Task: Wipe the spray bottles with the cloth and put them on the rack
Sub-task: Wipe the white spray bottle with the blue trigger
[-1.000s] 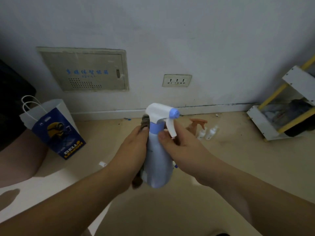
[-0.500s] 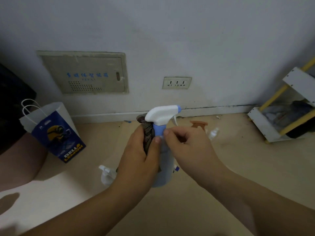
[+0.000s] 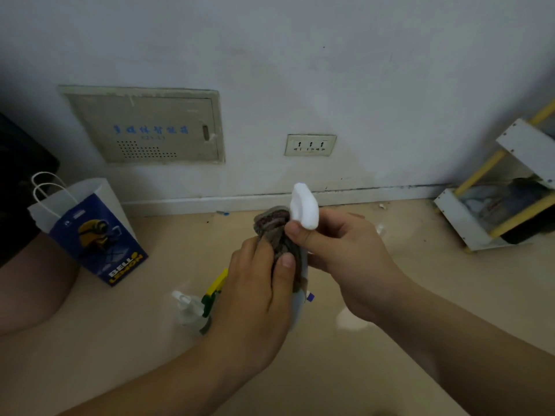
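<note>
Rack (image 3: 459,223) stands vs. the wall w/ dark clutter on its low shelf. No spray bottle shows on it, so prob. 0 placed yet. Well left of rack, right hand (image 3: 345,259) grips the spray bottle (image 3: 304,208) just under its white head. Left hand (image 3: 255,292) pinches the cloth (image 3: 276,232) onto the body, so wiping looks underway. Farther left of rack, a clear bottle (image 3: 186,307) & a yellow-green bottle (image 3: 214,288) sit on the floor, likely left to do.

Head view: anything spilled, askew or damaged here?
Nothing is clearly spilled. There is litter by the baseboard: a blue scrap and a white scrap. A pale shiny floor patch could be wet or glare; I cannot tell. The rack looks tilted, possibly from wide-angle distortion.
</note>
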{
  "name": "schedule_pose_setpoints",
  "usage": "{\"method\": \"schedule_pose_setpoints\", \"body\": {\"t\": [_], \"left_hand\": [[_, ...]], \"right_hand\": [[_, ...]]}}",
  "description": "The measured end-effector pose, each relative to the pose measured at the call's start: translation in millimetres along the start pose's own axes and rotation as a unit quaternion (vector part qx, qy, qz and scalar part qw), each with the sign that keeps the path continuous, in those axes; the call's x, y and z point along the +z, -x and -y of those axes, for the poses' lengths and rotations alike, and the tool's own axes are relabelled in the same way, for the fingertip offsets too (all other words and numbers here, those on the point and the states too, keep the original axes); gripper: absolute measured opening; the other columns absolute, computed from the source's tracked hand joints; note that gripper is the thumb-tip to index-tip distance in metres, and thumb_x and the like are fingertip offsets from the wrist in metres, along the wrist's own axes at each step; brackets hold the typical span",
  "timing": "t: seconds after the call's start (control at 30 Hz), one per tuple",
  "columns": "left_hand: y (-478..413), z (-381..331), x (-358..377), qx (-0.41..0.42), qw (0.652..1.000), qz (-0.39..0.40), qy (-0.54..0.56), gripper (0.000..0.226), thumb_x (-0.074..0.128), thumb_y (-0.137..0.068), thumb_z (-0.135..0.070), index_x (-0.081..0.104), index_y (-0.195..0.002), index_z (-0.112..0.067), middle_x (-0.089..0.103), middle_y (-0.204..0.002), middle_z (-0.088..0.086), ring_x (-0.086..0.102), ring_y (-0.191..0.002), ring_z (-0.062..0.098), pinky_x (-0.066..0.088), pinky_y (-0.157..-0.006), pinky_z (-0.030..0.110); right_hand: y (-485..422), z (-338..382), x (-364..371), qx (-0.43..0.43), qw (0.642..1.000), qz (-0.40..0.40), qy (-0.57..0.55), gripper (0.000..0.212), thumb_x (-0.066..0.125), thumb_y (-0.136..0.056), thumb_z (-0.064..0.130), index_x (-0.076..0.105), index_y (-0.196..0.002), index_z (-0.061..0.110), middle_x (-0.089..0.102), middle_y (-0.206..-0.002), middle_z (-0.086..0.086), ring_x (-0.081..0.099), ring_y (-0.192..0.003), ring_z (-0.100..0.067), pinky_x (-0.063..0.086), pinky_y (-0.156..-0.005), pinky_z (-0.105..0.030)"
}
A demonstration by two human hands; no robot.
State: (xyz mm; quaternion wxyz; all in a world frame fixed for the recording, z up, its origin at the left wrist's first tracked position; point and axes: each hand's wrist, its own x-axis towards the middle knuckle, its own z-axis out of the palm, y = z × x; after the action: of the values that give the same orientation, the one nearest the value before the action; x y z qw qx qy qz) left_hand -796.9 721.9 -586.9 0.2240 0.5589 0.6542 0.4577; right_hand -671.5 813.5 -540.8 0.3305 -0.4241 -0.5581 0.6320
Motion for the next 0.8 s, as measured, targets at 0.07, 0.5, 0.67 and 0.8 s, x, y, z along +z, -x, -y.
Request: {"method": "schedule_pose_setpoints", "body": {"t": [0.07, 0.5, 0.67, 0.8], "left_hand": [[-9.2, -3.2, -4.3, -0.086, 0.989, 0.008, 0.121, 0.038, 0.032, -0.106, -0.057, 0.061, -0.115, -0.035, 0.067, -0.109, -0.010, 0.065, -0.105, 0.015, 0.054, -0.092, 0.041], [1.4, -16.4, 10.7, -0.075, 0.992, 0.037, 0.094, 0.031, 0.039, -0.107, -0.042, 0.062, -0.100, -0.022, 0.063, -0.092, -0.002, 0.060, -0.085, 0.018, 0.051, -0.072, 0.037], [-29.0, -11.7, 7.2, -0.312, 0.919, 0.102, 0.219, 0.034, 0.046, -0.107, -0.039, 0.074, -0.102, -0.021, 0.078, -0.095, 0.006, 0.073, -0.092, 0.023, 0.054, -0.082, 0.035], [-29.9, -9.9, 13.0, -0.434, 0.851, 0.123, 0.270, 0.038, 0.051, -0.104, -0.043, 0.080, -0.101, -0.019, 0.081, -0.093, 0.006, 0.074, -0.098, 0.033, 0.054, -0.093, 0.044]], "right_hand": [[0.7, -1.1, 0.9, -0.016, 0.999, 0.012, 0.025, 0.037, 0.080, -0.084, 0.029, 0.077, -0.118, 0.014, 0.080, -0.108, -0.004, 0.075, -0.108, -0.023, 0.059, -0.099, -0.047], [-0.1, -8.4, -13.2, 0.038, 0.996, -0.004, 0.077, 0.016, 0.062, -0.104, 0.021, 0.075, -0.112, 0.027, 0.081, -0.104, 0.006, 0.076, -0.098, -0.006, 0.061, -0.082, -0.022], [1.6, -4.9, -33.0, 0.072, 0.997, -0.019, -0.011, 0.021, 0.060, -0.104, 0.015, 0.072, -0.120, 0.009, 0.079, -0.105, -0.007, 0.076, -0.093, -0.019, 0.062, -0.072, -0.029], [2.5, 1.4, -49.8, 0.080, 0.996, 0.000, -0.043, 0.024, 0.058, -0.104, 0.017, 0.070, -0.124, 0.012, 0.079, -0.111, -0.011, 0.076, -0.101, -0.021, 0.061, -0.074, -0.030]]}}
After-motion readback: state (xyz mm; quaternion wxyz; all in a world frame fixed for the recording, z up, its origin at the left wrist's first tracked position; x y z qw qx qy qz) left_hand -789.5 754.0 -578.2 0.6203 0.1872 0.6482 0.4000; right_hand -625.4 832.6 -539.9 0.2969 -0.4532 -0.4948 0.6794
